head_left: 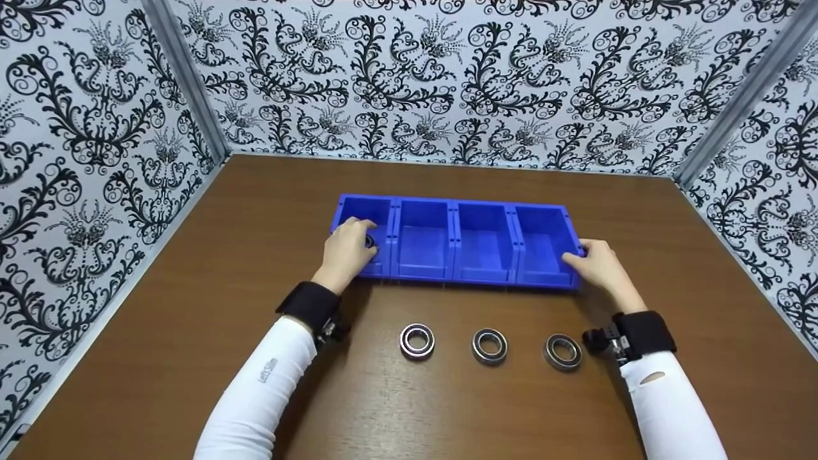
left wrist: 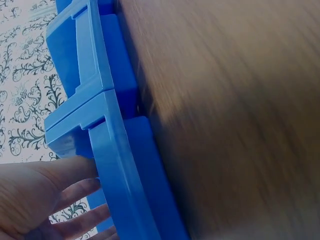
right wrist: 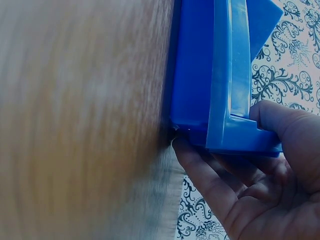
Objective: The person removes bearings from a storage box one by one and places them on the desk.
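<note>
A blue divided bin with several compartments side by side stands on the table. My left hand reaches into its leftmost compartment and pinches a dark ball bearing between thumb and fingers. In the left wrist view that hand is behind the bin's front lip, and the bearing is hidden. At the bin's right end, my right hand grips the side wall. The right wrist view shows the thumb of this hand on the rim and its fingers underneath, along the outside.
Three ball bearings lie in a row in front of the bin: a left one, a middle one and a right one. Patterned wall panels enclose the brown table at the back and sides.
</note>
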The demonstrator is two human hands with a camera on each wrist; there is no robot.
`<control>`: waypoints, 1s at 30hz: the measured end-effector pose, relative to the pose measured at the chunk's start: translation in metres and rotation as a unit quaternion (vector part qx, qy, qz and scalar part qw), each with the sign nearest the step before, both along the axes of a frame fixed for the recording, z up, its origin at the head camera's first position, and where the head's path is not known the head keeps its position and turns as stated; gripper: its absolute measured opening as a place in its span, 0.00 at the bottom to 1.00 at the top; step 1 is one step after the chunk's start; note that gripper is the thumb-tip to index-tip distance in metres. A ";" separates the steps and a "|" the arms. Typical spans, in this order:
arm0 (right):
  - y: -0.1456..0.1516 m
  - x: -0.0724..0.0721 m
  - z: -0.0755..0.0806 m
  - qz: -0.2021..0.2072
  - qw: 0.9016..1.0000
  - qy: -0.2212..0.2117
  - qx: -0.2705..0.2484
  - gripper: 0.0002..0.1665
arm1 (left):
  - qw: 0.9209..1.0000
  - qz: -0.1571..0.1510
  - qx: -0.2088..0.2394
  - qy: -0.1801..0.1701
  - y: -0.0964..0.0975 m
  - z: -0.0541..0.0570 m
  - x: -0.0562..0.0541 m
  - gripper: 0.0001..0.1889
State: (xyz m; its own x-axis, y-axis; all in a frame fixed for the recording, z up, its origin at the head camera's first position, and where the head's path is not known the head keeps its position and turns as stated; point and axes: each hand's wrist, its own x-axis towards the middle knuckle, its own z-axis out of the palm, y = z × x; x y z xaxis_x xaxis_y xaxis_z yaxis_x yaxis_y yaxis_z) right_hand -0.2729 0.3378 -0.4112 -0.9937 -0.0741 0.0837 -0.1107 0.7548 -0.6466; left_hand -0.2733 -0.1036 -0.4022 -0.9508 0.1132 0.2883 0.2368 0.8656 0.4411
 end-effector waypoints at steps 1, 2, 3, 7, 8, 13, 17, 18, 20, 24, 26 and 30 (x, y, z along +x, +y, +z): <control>0.000 0.000 0.000 0.000 1.000 -0.005 0.003 0.27 | 1.000 0.002 -0.002 -0.002 0.001 0.000 0.000 0.21; 0.000 0.000 0.000 0.000 1.000 -0.006 0.005 0.27 | 1.000 0.004 -0.005 -0.004 0.001 0.001 0.000 0.21; -0.001 0.000 0.000 0.000 1.000 -0.008 0.007 0.27 | 1.000 0.008 -0.008 -0.006 0.002 0.001 -0.001 0.21; -0.002 0.000 0.002 0.001 1.000 -0.008 0.009 0.26 | 1.000 0.015 -0.022 -0.006 0.004 0.001 -0.002 0.20; -0.002 0.000 0.002 0.001 1.000 -0.007 0.009 0.26 | 1.000 0.016 -0.025 -0.004 0.005 0.001 -0.002 0.19; -0.002 -0.001 0.002 -0.001 1.000 -0.004 0.004 0.26 | 0.999 0.018 -0.032 0.007 0.006 -0.001 -0.003 0.19; -0.002 0.000 0.002 0.002 1.000 -0.004 0.003 0.27 | 0.999 0.022 -0.031 0.002 0.007 -0.004 -0.005 0.19; -0.002 0.000 0.003 0.002 1.000 -0.004 0.003 0.27 | 0.999 0.023 -0.032 0.000 0.007 -0.005 -0.006 0.19; -0.001 0.000 0.003 0.003 1.000 -0.002 0.004 0.27 | 0.999 0.024 -0.037 -0.002 0.008 -0.006 -0.007 0.18; -0.002 0.000 0.002 -0.001 1.000 -0.003 0.006 0.27 | 0.998 0.030 -0.046 -0.006 0.010 -0.006 -0.008 0.17; -0.002 0.001 0.002 -0.005 1.000 -0.006 0.007 0.27 | 0.998 0.034 -0.050 -0.008 0.011 -0.006 -0.008 0.17; -0.002 0.002 0.001 -0.012 1.000 -0.011 0.005 0.27 | 0.998 0.040 -0.054 -0.010 0.013 -0.006 -0.009 0.16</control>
State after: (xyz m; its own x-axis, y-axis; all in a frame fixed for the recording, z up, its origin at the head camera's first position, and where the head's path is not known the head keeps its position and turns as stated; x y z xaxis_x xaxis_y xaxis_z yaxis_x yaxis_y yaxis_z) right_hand -0.2710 0.3355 -0.4103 -0.9968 -0.0517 0.0612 -0.0789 0.7639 -0.6405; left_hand -0.2819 -0.0907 -0.4080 -0.9636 0.0671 0.2587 0.1577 0.9242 0.3478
